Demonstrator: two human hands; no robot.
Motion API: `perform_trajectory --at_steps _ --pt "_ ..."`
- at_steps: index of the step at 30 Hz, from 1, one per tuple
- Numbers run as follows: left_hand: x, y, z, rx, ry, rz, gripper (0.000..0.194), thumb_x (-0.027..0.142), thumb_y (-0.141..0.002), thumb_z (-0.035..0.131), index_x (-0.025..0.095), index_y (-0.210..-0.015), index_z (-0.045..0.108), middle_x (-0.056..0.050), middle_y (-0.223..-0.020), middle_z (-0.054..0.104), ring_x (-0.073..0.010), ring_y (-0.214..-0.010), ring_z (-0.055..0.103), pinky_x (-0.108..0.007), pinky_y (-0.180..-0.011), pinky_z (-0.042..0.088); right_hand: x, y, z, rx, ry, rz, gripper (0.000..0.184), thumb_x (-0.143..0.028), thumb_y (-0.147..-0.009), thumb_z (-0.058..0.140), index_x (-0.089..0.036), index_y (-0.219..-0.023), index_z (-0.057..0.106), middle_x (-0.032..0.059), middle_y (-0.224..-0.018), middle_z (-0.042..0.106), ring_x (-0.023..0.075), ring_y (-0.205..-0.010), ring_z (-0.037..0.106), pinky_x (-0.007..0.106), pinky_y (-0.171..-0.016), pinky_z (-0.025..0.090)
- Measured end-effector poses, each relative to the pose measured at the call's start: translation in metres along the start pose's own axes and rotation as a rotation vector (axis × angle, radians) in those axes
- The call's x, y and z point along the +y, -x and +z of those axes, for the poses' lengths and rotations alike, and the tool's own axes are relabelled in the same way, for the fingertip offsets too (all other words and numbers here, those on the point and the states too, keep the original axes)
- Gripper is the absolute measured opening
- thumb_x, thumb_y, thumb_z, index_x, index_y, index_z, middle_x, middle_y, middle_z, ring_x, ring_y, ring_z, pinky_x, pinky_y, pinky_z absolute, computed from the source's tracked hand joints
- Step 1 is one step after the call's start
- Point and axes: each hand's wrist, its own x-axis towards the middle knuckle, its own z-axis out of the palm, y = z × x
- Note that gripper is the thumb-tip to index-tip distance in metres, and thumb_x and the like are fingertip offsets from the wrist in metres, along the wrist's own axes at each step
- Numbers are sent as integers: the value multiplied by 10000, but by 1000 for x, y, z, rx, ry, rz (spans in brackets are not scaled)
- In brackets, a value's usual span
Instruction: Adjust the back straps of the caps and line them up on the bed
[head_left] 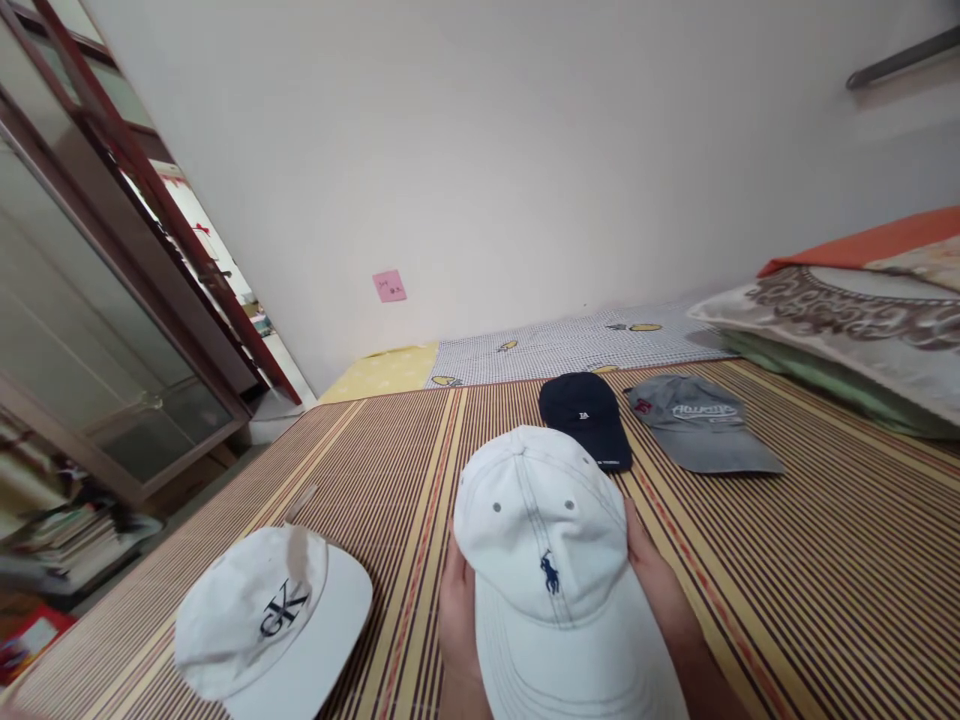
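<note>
Between my two hands is a white baseball cap with a dark blue horse-rider emblem, its brim pointing down toward me. My left hand grips its left side and my right hand its right side; the cap hides most of the fingers. To the left, a second white cap with black lettering lies on the striped mat. Behind the held cap rest a navy cap, partly covered by it, and a grey cap with white lettering.
A patterned pillow lies at the right on the bed. Checkered cloth and yellow cloth run along the white wall, which carries a pink note. At the left stands a glass-paneled door beside stacked books.
</note>
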Motion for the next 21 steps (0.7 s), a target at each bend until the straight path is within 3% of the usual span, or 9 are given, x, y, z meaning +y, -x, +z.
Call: perform_trajectory --at_steps 3,6,8,11,15,21 --pt "14 -2 13 -78 329 -94 470 380 -1018 519 259 -1457 635 39 -1650 477 -199 -1633 -134 -480 -1322 -145 -2 3 2 -1 -9 42 421 -441 -1016 669 -227 -1375 625 117 -1447 616 305 -1241 637 549 -1028 568" --pt "25 -4 23 -157 617 -188 593 505 -1046 411 225 -1559 511 -51 -1650 486 -283 -1645 121 -537 -1351 85 -5 4 3 3 -19 76 429 -459 -1015 666 -237 -1380 627 116 -1461 613 310 -1265 630 553 -1047 558" --pt "28 -6 26 -161 717 -225 651 549 -1048 364 211 -1599 443 -78 -1651 485 -294 -1625 231 -511 -1344 177 -8 2 3 10 -27 94 448 -499 -1010 661 -252 -1383 635 117 -1479 616 311 -1297 622 561 -1082 535" --pt "31 -7 22 -150 764 -243 664 548 -1045 370 224 -1624 391 -70 -1657 480 -295 -1608 293 -491 -1328 248 -13 -3 3 28 -41 120 511 -600 -999 613 -260 -1375 681 103 -1449 681 327 -1354 615 575 -1145 494" --pt "32 -2 14 -125 768 -240 640 503 -1046 379 238 -1629 378 -59 -1652 488 -322 -1604 304 -547 -1287 332 -16 -10 2 51 -72 148 570 -716 -951 561 -306 -1290 769 44 -1283 795 332 -1391 605 519 -1154 509" --pt "22 2 14 -44 831 -176 596 500 -1026 424 314 -1592 446 -26 -1636 516 -307 -1595 324 -502 -1289 338 -14 -13 2 174 -229 338 534 -673 -916 665 -226 -1171 809 99 -1215 818 325 -1359 637 520 -1162 484"
